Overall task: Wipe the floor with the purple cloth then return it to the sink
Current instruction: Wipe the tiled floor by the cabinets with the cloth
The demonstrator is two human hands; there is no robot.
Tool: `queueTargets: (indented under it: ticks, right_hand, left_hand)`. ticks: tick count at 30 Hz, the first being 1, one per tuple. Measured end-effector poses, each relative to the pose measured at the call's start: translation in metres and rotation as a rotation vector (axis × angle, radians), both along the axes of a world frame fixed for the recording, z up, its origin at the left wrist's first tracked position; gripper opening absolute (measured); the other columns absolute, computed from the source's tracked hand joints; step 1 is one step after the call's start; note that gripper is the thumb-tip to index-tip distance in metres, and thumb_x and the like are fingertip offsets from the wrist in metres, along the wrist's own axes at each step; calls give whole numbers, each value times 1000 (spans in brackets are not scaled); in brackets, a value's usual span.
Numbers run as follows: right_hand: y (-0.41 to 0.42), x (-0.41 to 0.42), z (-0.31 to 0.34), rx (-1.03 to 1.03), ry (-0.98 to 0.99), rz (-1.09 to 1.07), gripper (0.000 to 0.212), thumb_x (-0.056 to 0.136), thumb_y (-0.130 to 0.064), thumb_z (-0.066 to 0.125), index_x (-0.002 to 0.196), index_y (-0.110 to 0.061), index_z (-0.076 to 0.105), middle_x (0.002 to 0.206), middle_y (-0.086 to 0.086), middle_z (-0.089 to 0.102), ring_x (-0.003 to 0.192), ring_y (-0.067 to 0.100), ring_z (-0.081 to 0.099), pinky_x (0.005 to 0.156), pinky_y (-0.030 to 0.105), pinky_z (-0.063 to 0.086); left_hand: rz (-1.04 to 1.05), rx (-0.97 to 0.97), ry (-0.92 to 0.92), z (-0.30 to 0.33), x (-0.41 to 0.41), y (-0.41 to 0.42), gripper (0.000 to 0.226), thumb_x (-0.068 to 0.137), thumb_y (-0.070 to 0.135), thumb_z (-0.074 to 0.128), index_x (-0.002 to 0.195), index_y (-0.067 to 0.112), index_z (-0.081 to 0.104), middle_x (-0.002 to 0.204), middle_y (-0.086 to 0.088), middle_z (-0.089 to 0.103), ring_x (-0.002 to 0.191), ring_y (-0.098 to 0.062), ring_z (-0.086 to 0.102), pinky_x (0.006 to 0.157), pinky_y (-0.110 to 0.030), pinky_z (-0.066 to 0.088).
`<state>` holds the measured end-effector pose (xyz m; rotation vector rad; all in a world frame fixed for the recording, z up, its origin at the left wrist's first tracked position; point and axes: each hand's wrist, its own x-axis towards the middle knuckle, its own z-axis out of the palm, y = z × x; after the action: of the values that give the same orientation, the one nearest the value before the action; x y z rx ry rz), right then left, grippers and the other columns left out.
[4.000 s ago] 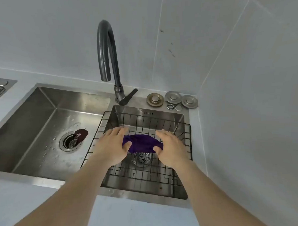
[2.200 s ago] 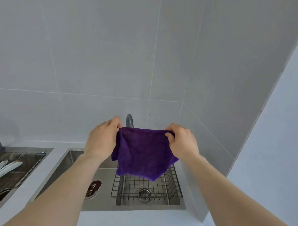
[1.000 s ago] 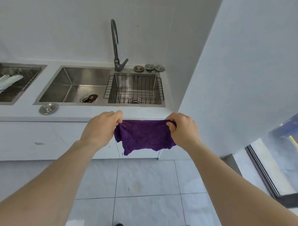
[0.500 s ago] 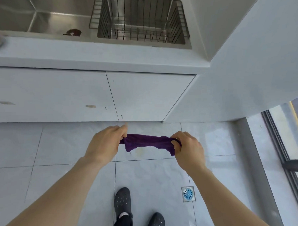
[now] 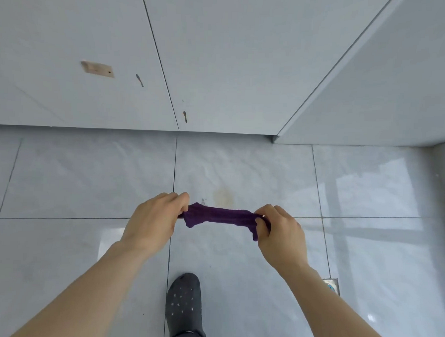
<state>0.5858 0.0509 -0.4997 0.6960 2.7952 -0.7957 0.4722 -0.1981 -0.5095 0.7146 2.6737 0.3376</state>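
The purple cloth [image 5: 218, 217] is stretched between my two hands, low over the pale tiled floor [image 5: 89, 184]. My left hand [image 5: 157, 218] pinches its left end and my right hand [image 5: 281, 233] grips its right end. Just beyond the cloth a yellowish stain [image 5: 224, 197] marks the tile. The sink is out of view.
White cabinet doors [image 5: 94, 50] stand straight ahead above the floor, and a white wall panel [image 5: 383, 93] juts out at the right. A floor drain [image 5: 332, 285] lies by my right forearm. My dark shoe [image 5: 184, 303] is planted below the cloth.
I have carried the cloth from the sink basket down toward the floor. In the last half second my view dropped lower; the sink and counter have left the frame.
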Motion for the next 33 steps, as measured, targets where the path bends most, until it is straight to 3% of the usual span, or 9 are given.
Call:
queueTargets:
  ticks: [5, 10, 18, 21, 24, 26, 28, 30, 33]
  right_hand:
    - [-5, 19, -107, 25, 29, 27, 8, 87, -15, 63, 89, -22, 65, 74, -7, 61, 67, 22, 55, 55, 31, 38]
    - [-10, 26, -180, 68, 62, 31, 9, 79, -14, 65, 81, -22, 60, 68, -10, 55, 65, 20, 51, 53, 30, 37]
    - [1, 8, -270, 306, 209, -1, 12, 87, -9, 68, 90, -20, 69, 88, -2, 59, 82, 25, 52, 77, 37, 45]
    - [4, -2, -293, 404, 254, -114, 12, 88, -9, 71, 91, -21, 72, 96, 4, 56, 84, 28, 51, 75, 40, 43]
    - [-2, -12, -309, 373, 298, -178, 16, 88, -7, 71, 99, -19, 71, 90, 4, 52, 78, 27, 48, 70, 44, 48]
    - [-15, -8, -319, 294, 279, -160, 31, 91, -22, 70, 121, -18, 64, 99, 4, 56, 87, 27, 53, 79, 46, 52]
    - [-34, 0, -329, 228, 175, -117, 65, 92, -51, 63, 145, -18, 46, 127, 7, 56, 118, 28, 53, 101, 45, 47]
    - [-55, 3, -338, 175, 90, -110, 93, 88, -76, 46, 158, -18, 25, 157, 13, 37, 151, 32, 27, 122, 51, 27]
    - [-80, -8, -352, 126, -2, -166, 115, 79, -93, 30, 162, -17, 5, 171, 16, 4, 158, 31, -9, 127, 58, 2]
  left_hand:
    - [11, 18, -47, -106, 22, -9, 35, 86, -4, 59, 92, 29, 50, 84, 13, 62, 72, -15, 55, 58, -35, 52]
    - [46, 81, -108, -173, 37, -17, 21, 94, 7, 53, 94, 28, 51, 85, 14, 63, 70, -14, 53, 62, -32, 50]
    - [102, 166, -7, -261, 25, 5, 9, 96, 15, 54, 93, 23, 54, 85, 13, 65, 74, -15, 57, 60, -31, 46]
    - [54, 177, 39, -286, 18, 15, 14, 92, 12, 61, 90, 24, 55, 81, 12, 66, 73, -17, 58, 58, -28, 42]
    - [-38, 198, 48, -301, 17, 26, 20, 85, 11, 65, 83, 28, 56, 77, 16, 62, 73, -13, 55, 65, -25, 40]
    - [-105, 216, 49, -309, 21, 30, 16, 85, 15, 60, 85, 31, 56, 83, 18, 61, 81, -11, 55, 76, -26, 44]
    - [-82, 257, 64, -314, 23, 27, 16, 85, 20, 53, 95, 32, 59, 97, 19, 62, 95, -10, 56, 89, -26, 39]
    - [41, 297, 106, -315, 13, 20, 25, 86, 24, 49, 108, 29, 61, 116, 13, 63, 110, -13, 55, 97, -27, 34]
    - [229, 227, 219, -327, -20, 6, 41, 95, 30, 43, 134, 21, 54, 146, -3, 54, 135, -26, 48, 114, -40, 29]
